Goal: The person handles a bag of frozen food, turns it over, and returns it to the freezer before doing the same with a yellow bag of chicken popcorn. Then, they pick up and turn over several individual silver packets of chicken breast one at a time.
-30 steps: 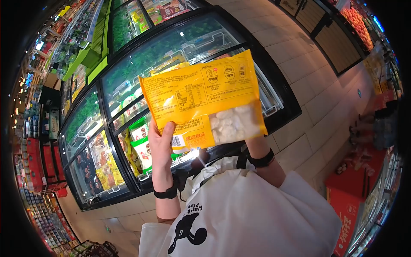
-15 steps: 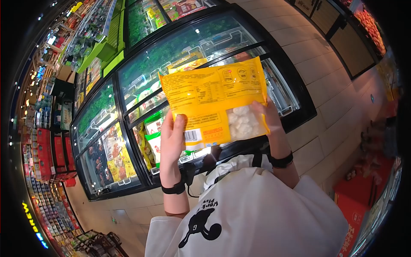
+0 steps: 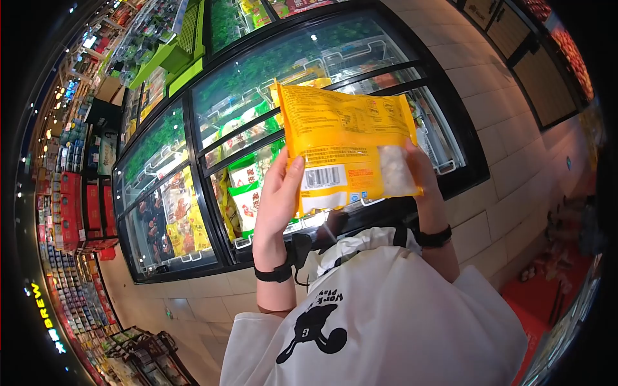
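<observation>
A yellow plastic food bag [image 3: 341, 141] is held up in front of me, its printed side with a barcode facing me. Pale round pieces show through its clear window at the lower right. My left hand [image 3: 279, 190] grips the bag's left edge, thumb on the near side. At the right edge, my right hand [image 3: 421, 170] holds the bag near the window, its fingers partly hidden behind it. Below and behind the bag stands a glass-topped freezer [image 3: 209, 222] with green-and-white bags [image 3: 246, 199] inside.
A green shelf rack [image 3: 174, 58] stands at the upper left. Packed store shelves [image 3: 71, 276] and red boxes [image 3: 67, 206] line the left side. Tiled floor [image 3: 463, 77] runs along the right, near a dark-framed cabinet [image 3: 544, 83]. A red surface [image 3: 534, 289] lies at the lower right.
The yellow bag and both hands have shifted right in view, and the bag's left edge has turned nearer to me. The freezer and shelves also appear slightly further right.
</observation>
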A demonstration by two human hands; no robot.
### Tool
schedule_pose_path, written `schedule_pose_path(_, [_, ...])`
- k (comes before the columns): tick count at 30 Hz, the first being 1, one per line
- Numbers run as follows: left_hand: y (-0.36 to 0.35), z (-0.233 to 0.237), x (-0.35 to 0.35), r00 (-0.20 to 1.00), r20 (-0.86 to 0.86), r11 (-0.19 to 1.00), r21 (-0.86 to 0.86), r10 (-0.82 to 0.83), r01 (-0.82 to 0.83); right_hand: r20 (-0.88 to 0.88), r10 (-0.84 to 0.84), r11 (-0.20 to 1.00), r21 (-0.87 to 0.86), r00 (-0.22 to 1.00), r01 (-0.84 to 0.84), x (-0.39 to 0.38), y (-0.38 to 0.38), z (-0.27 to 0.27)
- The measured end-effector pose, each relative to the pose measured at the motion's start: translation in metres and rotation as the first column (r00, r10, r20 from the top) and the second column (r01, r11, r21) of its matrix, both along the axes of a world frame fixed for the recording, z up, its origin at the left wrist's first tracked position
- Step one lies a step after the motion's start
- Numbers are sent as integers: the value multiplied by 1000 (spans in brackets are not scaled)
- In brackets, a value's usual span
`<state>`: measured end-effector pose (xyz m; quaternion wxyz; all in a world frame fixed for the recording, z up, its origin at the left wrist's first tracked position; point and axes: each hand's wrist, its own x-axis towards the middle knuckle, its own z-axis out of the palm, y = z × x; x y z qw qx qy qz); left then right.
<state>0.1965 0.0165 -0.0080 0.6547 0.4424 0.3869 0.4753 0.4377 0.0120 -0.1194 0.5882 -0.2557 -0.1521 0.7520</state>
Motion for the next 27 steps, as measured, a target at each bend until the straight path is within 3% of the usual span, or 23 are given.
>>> schedule_pose_path(2, [2, -3, -5, 888, -459, 988, 116, -41, 105, -42, 0, 1000, 8, 999, 0, 0, 1, 0])
schedule_pose_path(3, [0, 3, 0, 795, -606, 977, 187, 34, 101, -24, 7, 1000, 21, 1000, -7, 2, 0, 2])
schedule_pose_path(8, [3, -6, -2, 798, -601, 991, 126, 45, 38, 12, 37, 999, 25, 999, -37, 12, 0, -8])
schedule_pose_path(11, [5, -6, -8, 874, -484, 993, 76, -42, 90, 157, 39, 999, -35, 987, -34, 23, -1, -13])
schedule_pose_path(13, [4, -9, -10, 919, -388, 991, 81, -68, 108, 398, 25, 999, -32, 917, -14, 33, -1, -13])
schedule_pose_path(16, [3, -6, -11, 918, -378, 991, 8, -123, 136, 424, 39, 999, -40, 905, -24, 39, -2, -8])
schedule_pose_path(23, [2, -8, -10, 931, -342, 991, 10, -125, 136, 386, 26, 999, 14, 922, -34, 38, -7, 4])
schedule_pose_path(26, [2, -14, -10, 949, -290, 991, 16, -122, 132, 304, 25, 998, 54, 952, -44, 36, -6, 11])
schedule_pose_path(27, [3, -18, -11, 927, -355, 991, 12, -122, 135, 270, -21, 998, 55, 963, 7, 34, -6, 14])
